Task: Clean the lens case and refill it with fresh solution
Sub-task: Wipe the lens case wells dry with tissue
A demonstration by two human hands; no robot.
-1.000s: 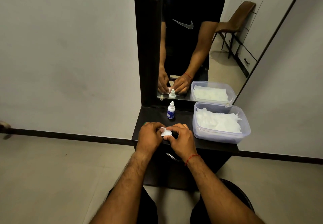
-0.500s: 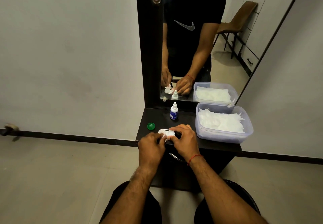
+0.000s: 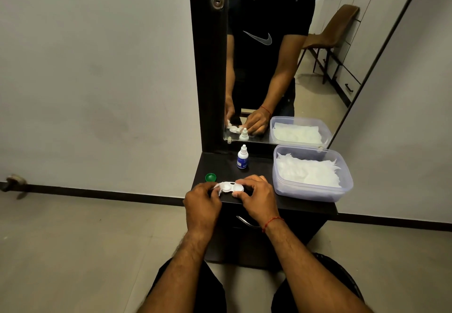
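A white two-well lens case (image 3: 231, 186) lies at the front of the dark dresser top (image 3: 259, 166). My right hand (image 3: 254, 196) pinches its right end. My left hand (image 3: 201, 201) pinches a small white tissue (image 3: 217, 187) against the case's left end. A green cap (image 3: 210, 177) sits loose on the top, just left of the case. Behind the case a small white solution bottle (image 3: 242, 157) with a blue label stands upright near the mirror.
A clear plastic tub (image 3: 311, 191) holding white tissues fills the right side of the top. A tall mirror (image 3: 281, 56) rises behind and reflects my hands. A drawer handle (image 3: 245, 222) sits below the front edge. Tiled floor (image 3: 85, 251) lies to the left.
My hands have drawn back toward the front edge and spread apart, so the whole case shows between them and the green cap is uncovered. The camera has tilted slightly.
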